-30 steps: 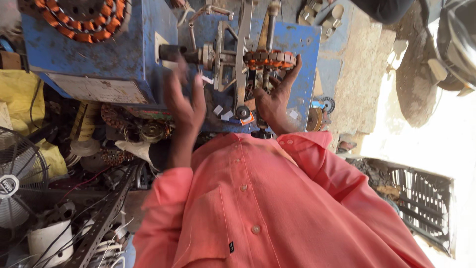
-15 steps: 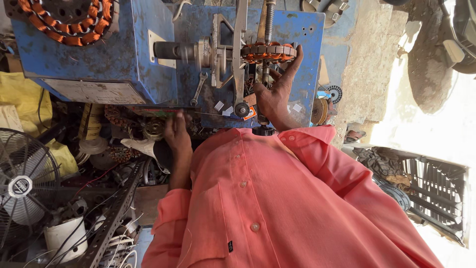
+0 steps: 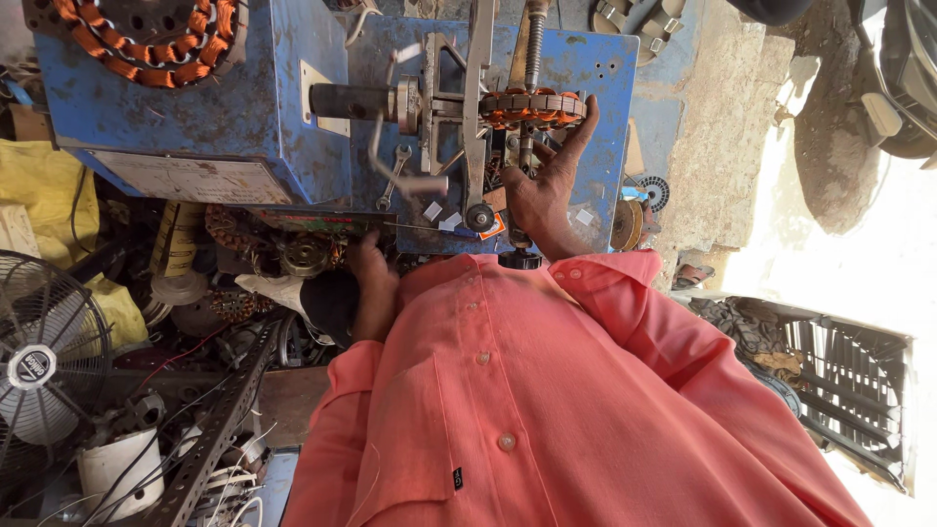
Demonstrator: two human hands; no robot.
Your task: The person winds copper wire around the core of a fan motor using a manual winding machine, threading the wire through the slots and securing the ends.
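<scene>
Up top, right hand (image 3: 540,195) fingers open against copper-wound stator (image 3: 532,105), left hand (image 3: 369,268) grip unclear, pale rectangular label (image 3: 190,179) on blue machine (image 3: 244,107).

A blue winding machine (image 3: 244,107) carries orange-copper coils (image 3: 532,105), beside a salmon-pink shirt (image 3: 547,410) and seemingly yellow sacking (image 3: 44,190).

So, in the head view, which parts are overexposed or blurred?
Head view: the ground at the right edge is washed out by strong daylight; the crank handle on the blue machine is smeared by motion blur; the right hand at the copper-wound stator and the coral shirt are sharp.
</scene>
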